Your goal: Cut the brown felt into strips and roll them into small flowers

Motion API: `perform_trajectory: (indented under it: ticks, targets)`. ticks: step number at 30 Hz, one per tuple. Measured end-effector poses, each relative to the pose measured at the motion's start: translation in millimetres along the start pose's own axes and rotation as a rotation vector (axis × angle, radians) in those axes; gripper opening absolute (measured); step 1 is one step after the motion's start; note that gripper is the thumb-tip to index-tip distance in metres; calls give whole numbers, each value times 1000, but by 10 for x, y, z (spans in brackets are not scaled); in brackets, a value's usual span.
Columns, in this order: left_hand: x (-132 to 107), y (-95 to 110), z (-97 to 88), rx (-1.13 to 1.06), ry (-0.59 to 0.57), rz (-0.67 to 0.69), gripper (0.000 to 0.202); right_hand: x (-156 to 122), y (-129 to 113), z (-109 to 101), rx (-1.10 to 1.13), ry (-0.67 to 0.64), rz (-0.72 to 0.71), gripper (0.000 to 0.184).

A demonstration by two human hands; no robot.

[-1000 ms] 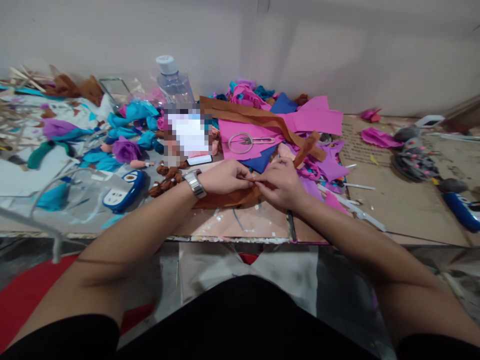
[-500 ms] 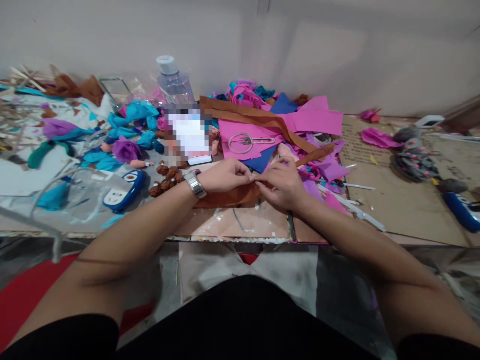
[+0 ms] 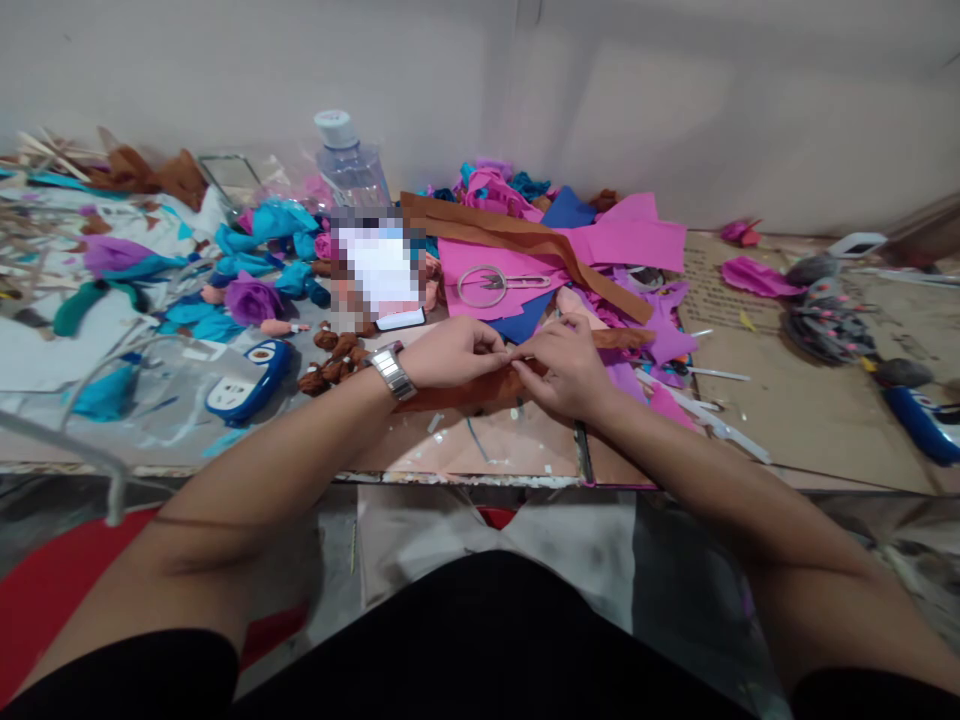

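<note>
Over the table's front part, my left hand (image 3: 454, 352), with a metal-band watch (image 3: 392, 370) at the wrist, pinches at a brown crepe paper strip (image 3: 469, 393). My right hand (image 3: 568, 372) pinches the same strip, its fingertips meeting those of the left. The strip hangs below the fingers, and a length of it reaches out to the right of the right hand. Whatever lies right between the fingertips is hidden. Beyond the hands, small thread snips (image 3: 491, 285) rest on a pink paper sheet (image 3: 461, 265). Another brown strip (image 3: 487, 226) lies across that sheet.
A phone (image 3: 400, 320), partly blurred, and a clear bottle (image 3: 351, 175) stand behind my left hand. Brown crumpled balls (image 3: 330, 365), a blue-and-white case (image 3: 249, 383) and paper flowers (image 3: 253, 298) are to the left. White scissors (image 3: 739, 436) and cardboard (image 3: 780, 400) are to the right.
The strip's right-hand length has swung down from its slant across the pile and now lies flatter beside my right hand. Both hands stay in nearly the same place, fingertips still together.
</note>
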State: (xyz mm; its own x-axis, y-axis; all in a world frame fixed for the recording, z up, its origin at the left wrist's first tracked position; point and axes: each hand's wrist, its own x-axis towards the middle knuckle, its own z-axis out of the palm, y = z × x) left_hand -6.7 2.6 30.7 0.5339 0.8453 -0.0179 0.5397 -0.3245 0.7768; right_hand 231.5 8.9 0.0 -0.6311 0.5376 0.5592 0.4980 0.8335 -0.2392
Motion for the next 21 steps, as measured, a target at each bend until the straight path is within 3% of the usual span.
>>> perform_trajectory:
  ticks: [10, 21]
  targets:
    - [-5, 59, 17, 58, 52, -18, 43, 29, -49, -26, -20, -101, 48, 12]
    - [-29, 122, 48, 116, 103, 2, 36, 33, -51, -38, -28, -101, 52, 11]
